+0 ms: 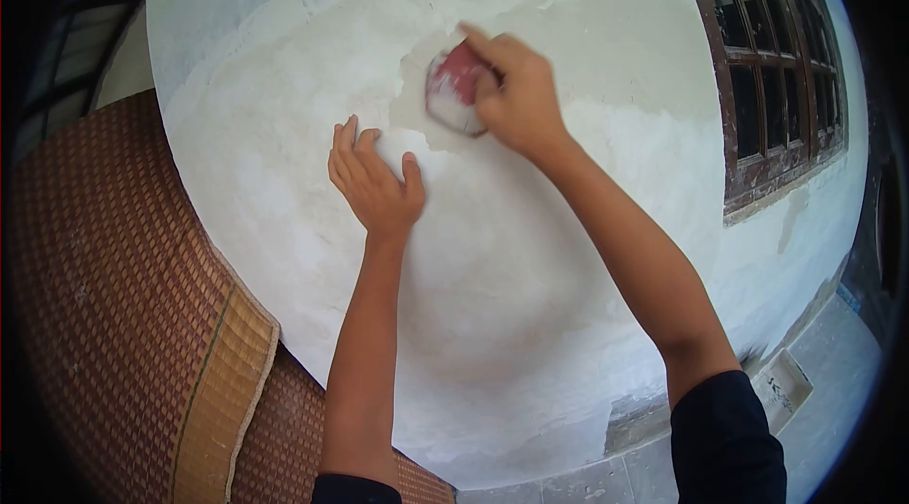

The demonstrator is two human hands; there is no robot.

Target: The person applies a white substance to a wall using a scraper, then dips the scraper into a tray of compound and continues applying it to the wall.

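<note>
My right hand (519, 92) grips a red putty scraper (456, 78), slightly blurred, with whitish smears over its lower part. Its blade lies on or very close to the wall (511, 248). Around the scraper is a greyish, damp-looking patch (409, 97) with a ragged edge against the paler plaster. To the lower left, my left hand (379, 182) rests against the wall with its fingers apart, holding nothing.
A brown wooden window (757, 63) with dark panes is set in the wall at the upper right. Woven brown matting (114, 277) hangs or stands along the left. A shallow tray-like container (784, 390) sits on the grey tiled floor (606, 483) at the lower right.
</note>
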